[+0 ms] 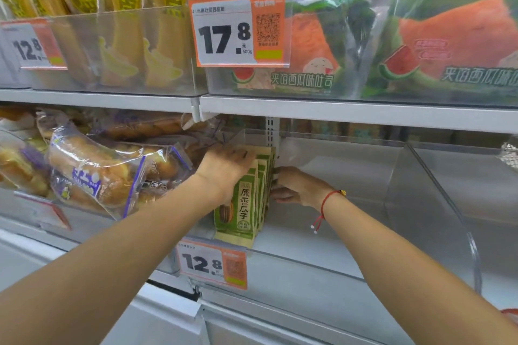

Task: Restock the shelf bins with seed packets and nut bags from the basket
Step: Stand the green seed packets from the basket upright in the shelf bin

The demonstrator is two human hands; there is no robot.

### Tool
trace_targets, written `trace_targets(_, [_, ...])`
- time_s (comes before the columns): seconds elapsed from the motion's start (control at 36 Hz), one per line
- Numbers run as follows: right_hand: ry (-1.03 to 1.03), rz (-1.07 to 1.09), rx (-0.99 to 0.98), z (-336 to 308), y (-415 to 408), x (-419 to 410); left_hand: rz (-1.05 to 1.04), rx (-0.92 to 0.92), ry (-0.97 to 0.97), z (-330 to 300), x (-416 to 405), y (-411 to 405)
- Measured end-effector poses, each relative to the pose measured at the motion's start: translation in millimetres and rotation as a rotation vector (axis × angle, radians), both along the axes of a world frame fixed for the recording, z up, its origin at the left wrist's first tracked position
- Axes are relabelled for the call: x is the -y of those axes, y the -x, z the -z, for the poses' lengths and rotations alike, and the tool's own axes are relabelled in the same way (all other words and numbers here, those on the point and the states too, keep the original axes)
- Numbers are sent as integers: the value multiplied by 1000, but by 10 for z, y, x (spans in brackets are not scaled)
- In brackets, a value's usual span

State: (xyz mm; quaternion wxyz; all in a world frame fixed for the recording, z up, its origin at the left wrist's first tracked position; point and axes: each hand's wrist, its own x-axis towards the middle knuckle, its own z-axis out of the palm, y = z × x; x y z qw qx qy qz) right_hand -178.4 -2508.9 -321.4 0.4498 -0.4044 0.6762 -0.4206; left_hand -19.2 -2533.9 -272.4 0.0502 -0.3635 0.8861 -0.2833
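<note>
Beside the bread bags (92,171), the left hand (224,168) lies over the top of the upright green seed packets (246,199), fingers curled onto their upper edges. The packets stand in a row at the left end of the clear shelf bin (406,204). The right hand (294,186) presses the row's far side, fingers bent against it. The packets look light, flat and floppy, likely to topple; they are best squeezed together from both sides.

Seed packets (246,202): upright in a row, in the clear bin (350,258), at its left end. Bread bags (95,173): left of packets. Price tag (213,266): below them, on the bin front.
</note>
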Motion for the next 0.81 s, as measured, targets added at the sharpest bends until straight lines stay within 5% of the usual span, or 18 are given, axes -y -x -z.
trace_targets(0.14, [124,-115,98,-27,155,-36,-29,-175,92,21,94,193])
trace_targets(0.39, [143,-81,-444,217,-120,225,84,-470,70,249,303,260])
trace_targets(0.61, [176,-103,-506,268,-55,299,93,-379,-204,-15,402,248])
trace_targets(0.81, [185,-79,-604,278,-56,265,130,-425,-192,196,357,177])
